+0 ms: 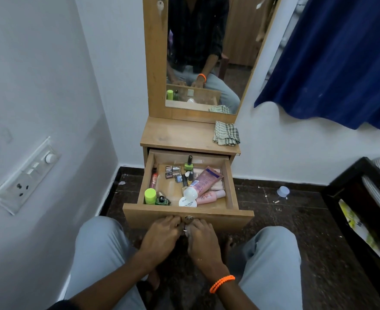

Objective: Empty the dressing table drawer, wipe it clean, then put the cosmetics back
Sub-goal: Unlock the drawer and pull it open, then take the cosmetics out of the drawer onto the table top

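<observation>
The wooden drawer (229, 184) of the dressing table stands pulled out, full of cosmetics: a pink tube (203, 182) with a white cap, a small pink bottle (211, 196), a lime-capped container (150, 196), a green nail polish bottle (188, 164), a round white jar (187, 202) and several small bottles. My left hand (160, 237) and my right hand (201, 239) both grip the drawer front (229, 218) at the lock in its middle. A checked cloth (226, 133) lies folded on the table top (175, 135).
A mirror (202, 52) rises behind the table top. A white wall with a switch panel (25, 175) is on the left. A blue curtain (332, 59) hangs at the right, and dark furniture (363, 209) stands beside it. My knees flank the drawer over the dark floor.
</observation>
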